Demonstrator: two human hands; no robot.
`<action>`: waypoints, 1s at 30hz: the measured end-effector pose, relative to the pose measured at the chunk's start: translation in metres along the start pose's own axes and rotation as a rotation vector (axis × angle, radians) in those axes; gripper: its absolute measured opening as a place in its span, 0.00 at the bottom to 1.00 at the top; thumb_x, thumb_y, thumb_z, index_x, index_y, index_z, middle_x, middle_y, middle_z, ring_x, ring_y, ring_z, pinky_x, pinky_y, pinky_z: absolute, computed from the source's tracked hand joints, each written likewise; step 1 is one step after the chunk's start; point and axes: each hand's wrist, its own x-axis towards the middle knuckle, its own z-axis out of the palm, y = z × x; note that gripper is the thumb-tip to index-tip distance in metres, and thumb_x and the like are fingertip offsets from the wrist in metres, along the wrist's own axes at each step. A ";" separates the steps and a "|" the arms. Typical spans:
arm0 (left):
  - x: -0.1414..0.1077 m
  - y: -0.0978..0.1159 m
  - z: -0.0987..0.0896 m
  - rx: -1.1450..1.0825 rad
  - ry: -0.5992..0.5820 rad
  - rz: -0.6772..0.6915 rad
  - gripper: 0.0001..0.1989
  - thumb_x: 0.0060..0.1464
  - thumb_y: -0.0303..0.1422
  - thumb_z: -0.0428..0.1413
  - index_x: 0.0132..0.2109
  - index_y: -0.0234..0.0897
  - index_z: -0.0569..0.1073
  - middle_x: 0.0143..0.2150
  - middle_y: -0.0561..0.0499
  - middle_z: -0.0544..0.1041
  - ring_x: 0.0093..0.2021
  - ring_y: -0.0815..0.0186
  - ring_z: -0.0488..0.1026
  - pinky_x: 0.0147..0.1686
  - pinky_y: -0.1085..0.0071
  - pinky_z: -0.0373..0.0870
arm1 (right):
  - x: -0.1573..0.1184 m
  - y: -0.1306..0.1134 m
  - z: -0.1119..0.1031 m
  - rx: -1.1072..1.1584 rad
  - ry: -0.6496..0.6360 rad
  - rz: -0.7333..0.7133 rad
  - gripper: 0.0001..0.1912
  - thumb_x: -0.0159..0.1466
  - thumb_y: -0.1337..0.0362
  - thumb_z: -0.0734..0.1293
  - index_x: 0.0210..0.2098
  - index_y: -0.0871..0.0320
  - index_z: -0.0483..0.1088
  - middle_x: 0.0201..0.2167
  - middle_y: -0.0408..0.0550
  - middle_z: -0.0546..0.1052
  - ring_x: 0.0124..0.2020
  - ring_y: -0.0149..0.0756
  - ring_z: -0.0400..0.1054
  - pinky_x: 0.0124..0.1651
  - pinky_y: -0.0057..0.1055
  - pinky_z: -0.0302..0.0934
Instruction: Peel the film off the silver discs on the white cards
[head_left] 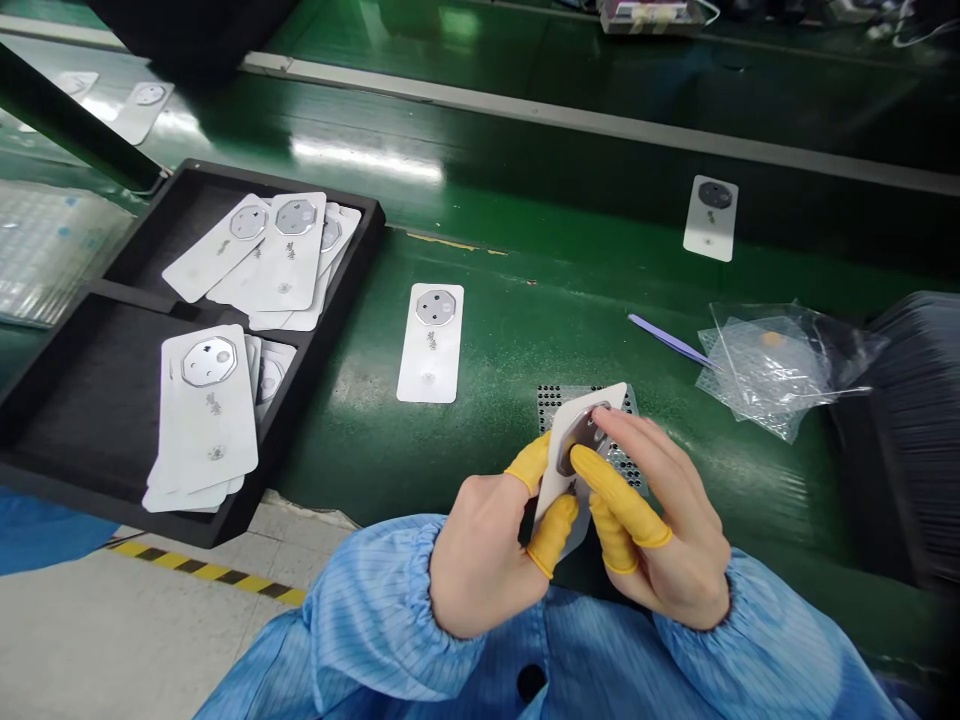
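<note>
My left hand (499, 545) is closed on a white phone back cover (566, 425), its thumb and finger in yellow finger cots. The cover is tilted up on edge, with its grey camera plate (583, 432) facing right. My right hand (664, 520) rests fingertips on that plate; two of its fingers wear yellow cots and a bare one lies near the plate's top. Its fingers are stretched and apart. Beneath the cover lies a clear sheet (550, 397) with rows of small black round pieces, partly hidden by the hands and cover.
Another cover (430, 345) lies on the green bench (352, 400); one more (711, 218) lies farther back right. A black two-part tray (67, 400) holds stacked covers at left. Purple tweezers (667, 338) touch clear plastic bags (772, 365). A dark ribbed stack (919, 420) stands at right.
</note>
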 end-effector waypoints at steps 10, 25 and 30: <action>-0.004 -0.003 0.003 0.156 0.078 -0.030 0.02 0.49 0.26 0.55 0.31 0.36 0.72 0.22 0.50 0.77 0.20 0.66 0.72 0.20 0.72 0.67 | 0.003 -0.015 0.011 -0.010 -0.083 0.087 0.36 0.58 0.77 0.60 0.66 0.66 0.50 0.66 0.64 0.53 0.65 0.57 0.50 0.60 0.58 0.55; 0.078 -0.122 -0.072 0.582 0.325 -0.319 0.28 0.53 0.27 0.51 0.62 0.28 0.60 0.46 0.37 0.76 0.50 0.50 0.72 0.50 0.55 0.69 | 0.045 0.120 0.004 -0.076 -0.057 0.421 0.26 0.62 0.62 0.65 0.59 0.56 0.61 0.61 0.53 0.62 0.62 0.46 0.58 0.64 0.49 0.53; 0.083 -0.128 -0.069 0.670 0.327 -0.221 0.24 0.53 0.30 0.53 0.57 0.26 0.67 0.63 0.30 0.61 0.63 0.41 0.57 0.59 0.45 0.55 | 0.103 0.241 -0.009 -0.298 0.054 0.743 0.21 0.63 0.60 0.65 0.53 0.62 0.64 0.56 0.61 0.65 0.59 0.51 0.57 0.62 0.54 0.51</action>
